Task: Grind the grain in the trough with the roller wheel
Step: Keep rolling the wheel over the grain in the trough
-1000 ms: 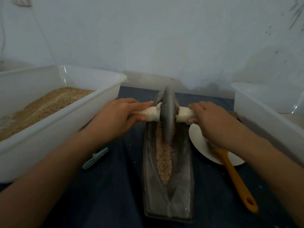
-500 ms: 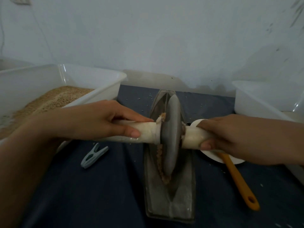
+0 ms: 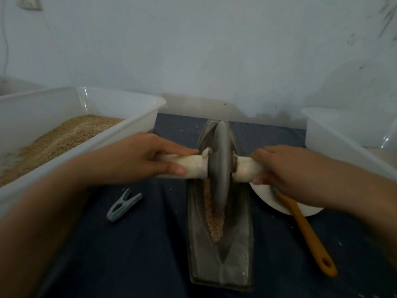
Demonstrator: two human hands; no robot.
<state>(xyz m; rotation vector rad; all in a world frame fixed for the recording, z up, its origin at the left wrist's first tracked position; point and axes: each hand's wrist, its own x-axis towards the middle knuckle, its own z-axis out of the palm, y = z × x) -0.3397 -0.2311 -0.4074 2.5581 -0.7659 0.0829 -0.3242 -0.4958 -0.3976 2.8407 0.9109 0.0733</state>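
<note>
A long grey boat-shaped trough lies on the dark cloth, pointing away from me. A line of brown grain runs along its groove. The grey roller wheel stands upright in the groove near the middle of the trough. A pale wooden axle passes through it. My left hand grips the axle's left end, thumb underneath. My right hand grips the right end.
A white tub half full of grain stands at the left. Another white tub stands at the right. A grey-green clothes peg lies left of the trough. An orange-handled utensil rests on a white plate at the right.
The wheel rolled from the far end of the trough toward me, then a little way back. Both hands kept their grip on the axle throughout.
</note>
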